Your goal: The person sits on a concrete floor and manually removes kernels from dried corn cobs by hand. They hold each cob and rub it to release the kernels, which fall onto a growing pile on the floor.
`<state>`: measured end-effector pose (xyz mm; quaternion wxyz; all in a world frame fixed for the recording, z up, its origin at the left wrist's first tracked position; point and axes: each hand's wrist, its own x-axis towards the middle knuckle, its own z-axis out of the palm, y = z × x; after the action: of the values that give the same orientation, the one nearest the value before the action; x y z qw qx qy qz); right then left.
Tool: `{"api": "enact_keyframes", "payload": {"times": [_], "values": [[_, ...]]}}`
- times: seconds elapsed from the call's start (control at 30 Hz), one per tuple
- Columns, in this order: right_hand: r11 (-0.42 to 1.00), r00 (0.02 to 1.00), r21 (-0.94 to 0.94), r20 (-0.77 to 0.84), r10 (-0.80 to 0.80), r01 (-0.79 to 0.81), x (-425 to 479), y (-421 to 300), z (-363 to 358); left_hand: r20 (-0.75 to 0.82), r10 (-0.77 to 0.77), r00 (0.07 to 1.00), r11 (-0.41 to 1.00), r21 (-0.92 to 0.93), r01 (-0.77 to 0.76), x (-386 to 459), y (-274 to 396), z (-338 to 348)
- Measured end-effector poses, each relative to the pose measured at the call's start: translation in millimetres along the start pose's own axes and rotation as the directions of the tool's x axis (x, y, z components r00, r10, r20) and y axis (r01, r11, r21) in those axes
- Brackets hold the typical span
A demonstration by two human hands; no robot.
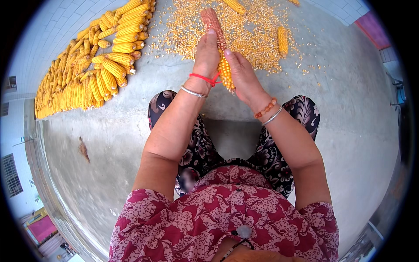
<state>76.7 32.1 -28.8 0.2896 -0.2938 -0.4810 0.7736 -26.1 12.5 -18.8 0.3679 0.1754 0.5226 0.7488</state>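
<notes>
My left hand [208, 54] is wrapped around a reddish, stripped corn cob [211, 19], the thumb lying along it. In my right hand [244, 73] is a yellow ear of corn [226, 73] with gaps among its kernels, its lower end pointing toward me. The stripped cob meets the upper end of this ear between my two thumbs. Whether they are two pieces or one partly shelled ear, I cannot tell, since my fingers hide the join. Loose corn kernels [258, 42] lie spread over the concrete floor beyond my hands.
A long heap of yellow corn ears [95, 72] lies to the left. Single ears rest among the kernels, one at the right [282, 41] and one at the far side [235, 6]. My knees [302, 113] flank the work. A brown scrap [83, 150] lies on the floor [108, 167].
</notes>
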Motion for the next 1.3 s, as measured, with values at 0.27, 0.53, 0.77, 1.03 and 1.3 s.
{"api": "enact_keyframes", "payload": {"times": [0.27, 0.53, 0.77, 1.03, 1.3], "values": [[0.978, 0.981, -0.175, -0.139, -0.138, 0.112, 7, 17, -4, -0.026, 0.193, 0.981, 0.953, 0.245, -0.181, 3, -16, 3], [0.900, 0.970, 0.372, -0.002, 0.243, -0.225, 3, -2, -5, -0.026, 0.029, 0.999, 0.997, 0.065, -0.028, 4, 1, -1], [0.999, 0.996, 0.030, 0.079, -0.034, 0.032, -8, 0, 2, -0.045, -0.017, 0.999, 0.997, -0.081, 0.013, 10, 4, -12], [0.982, 0.997, 0.187, -0.071, 0.007, 0.007, -5, 7, 7, -0.062, 0.089, 0.994, 0.994, 0.075, -0.084, 10, -1, -6], [0.993, 0.993, 0.046, -0.041, -0.106, 0.108, -10, 5, 11, -0.104, 0.094, 0.990, 0.993, 0.075, -0.087, 9, -1, -4]]}}
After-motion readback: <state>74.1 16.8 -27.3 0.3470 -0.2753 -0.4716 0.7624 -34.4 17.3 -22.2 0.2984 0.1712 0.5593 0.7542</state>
